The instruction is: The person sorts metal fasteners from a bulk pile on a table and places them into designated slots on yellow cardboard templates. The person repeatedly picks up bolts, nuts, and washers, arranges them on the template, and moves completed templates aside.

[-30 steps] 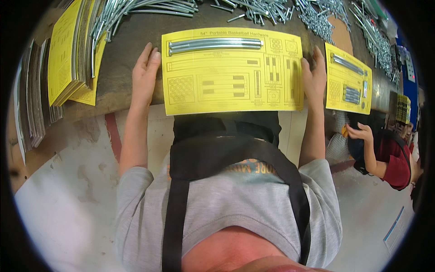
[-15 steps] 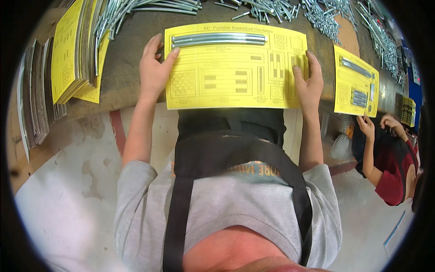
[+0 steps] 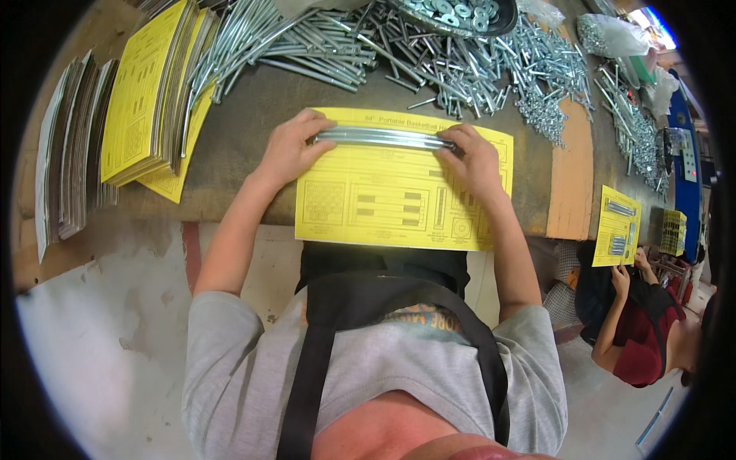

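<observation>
A yellow printed card [image 3: 330, 230] lies on the near edge of the table in front of me. Across its upper part rest a few long silver bolts [image 3: 387, 138], side by side. My left hand [image 3: 291, 149] is closed on their left ends, thumb below and fingers above. At the right ends, my right hand [image 3: 477, 162] pinches them between thumb and fingers. The fingers partly hide both ends of the bolts.
A stack of yellow cards [image 3: 142, 100] stands left, beside grey-brown cardboard sheets [image 3: 73, 153]. Piles of long bolts [image 3: 268, 38] and shorter bolts [image 3: 441, 61] cover the table's back, near a black tray [image 3: 502, 24] of washers. At right, a person in red [image 3: 644, 356] holds another yellow card [image 3: 609, 222].
Both my hands have moved inward from the card's sides onto the ends of the bolts. My view has shifted, showing more of the table's back. The other person's card has come off the table.
</observation>
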### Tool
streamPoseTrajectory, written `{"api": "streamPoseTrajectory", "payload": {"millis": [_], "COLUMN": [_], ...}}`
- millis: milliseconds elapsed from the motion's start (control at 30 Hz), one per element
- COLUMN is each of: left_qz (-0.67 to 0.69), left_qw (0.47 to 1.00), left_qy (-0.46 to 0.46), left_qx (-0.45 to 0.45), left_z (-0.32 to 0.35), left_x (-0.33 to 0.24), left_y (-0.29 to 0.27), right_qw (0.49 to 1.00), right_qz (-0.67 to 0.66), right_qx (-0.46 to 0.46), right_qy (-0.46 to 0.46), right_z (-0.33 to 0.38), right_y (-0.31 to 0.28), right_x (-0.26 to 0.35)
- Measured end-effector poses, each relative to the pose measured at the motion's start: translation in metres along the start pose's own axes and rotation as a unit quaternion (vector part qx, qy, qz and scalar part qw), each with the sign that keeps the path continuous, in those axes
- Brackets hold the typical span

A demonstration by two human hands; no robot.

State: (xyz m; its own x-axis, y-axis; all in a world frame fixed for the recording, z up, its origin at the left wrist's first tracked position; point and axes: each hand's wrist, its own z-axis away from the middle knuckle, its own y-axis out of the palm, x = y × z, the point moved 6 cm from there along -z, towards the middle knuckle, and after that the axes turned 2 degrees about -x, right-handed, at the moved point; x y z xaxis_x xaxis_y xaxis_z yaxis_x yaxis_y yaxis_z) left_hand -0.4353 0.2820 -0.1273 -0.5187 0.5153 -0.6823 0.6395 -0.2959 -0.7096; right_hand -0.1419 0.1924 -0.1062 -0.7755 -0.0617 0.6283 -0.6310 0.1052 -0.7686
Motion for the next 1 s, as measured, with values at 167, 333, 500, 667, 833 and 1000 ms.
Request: {"api": "streamPoseTrajectory", "payload": {"millis": [167, 333, 500, 667, 833, 1000], "left_qz": [0.003, -0.002, 0.028, -0.151, -0.259, -0.369], "left_qw": [1.0, 0.999, 0.995, 0.986, 0.96, 0.904], "left_qy": [-0.009, 0.009, 0.092, 0.074, 0.01, 0.049], "left_qx": [0.017, -0.038, 0.035, 0.025, 0.105, 0.213], "left_z": [-0.005, -0.024, -0.11, -0.217, -0.255, -0.276], "left_x": [-0.006, -0.033, -0.096, -0.161, -0.16, -0.163], "left_y": [-0.004, -0.022, 0.036, 0.123, 0.149, 0.172], "right_qw": [1.0, 0.992, 0.976, 0.982, 0.992, 0.938], "right_qz": [0.011, -0.078, 0.087, 0.116, 0.055, -0.251], "right_qx": [-0.008, -0.083, -0.191, -0.102, -0.026, 0.014], "right_qy": [-0.002, 0.058, 0.064, 0.111, 0.112, 0.236], "right_z": [-0.001, -0.015, -0.102, -0.183, -0.183, -0.113], "right_y": [-0.001, -0.053, -0.109, -0.074, -0.091, -0.128], "right_x": [0.0, -0.039, -0.101, -0.124, -0.141, -0.174]}}
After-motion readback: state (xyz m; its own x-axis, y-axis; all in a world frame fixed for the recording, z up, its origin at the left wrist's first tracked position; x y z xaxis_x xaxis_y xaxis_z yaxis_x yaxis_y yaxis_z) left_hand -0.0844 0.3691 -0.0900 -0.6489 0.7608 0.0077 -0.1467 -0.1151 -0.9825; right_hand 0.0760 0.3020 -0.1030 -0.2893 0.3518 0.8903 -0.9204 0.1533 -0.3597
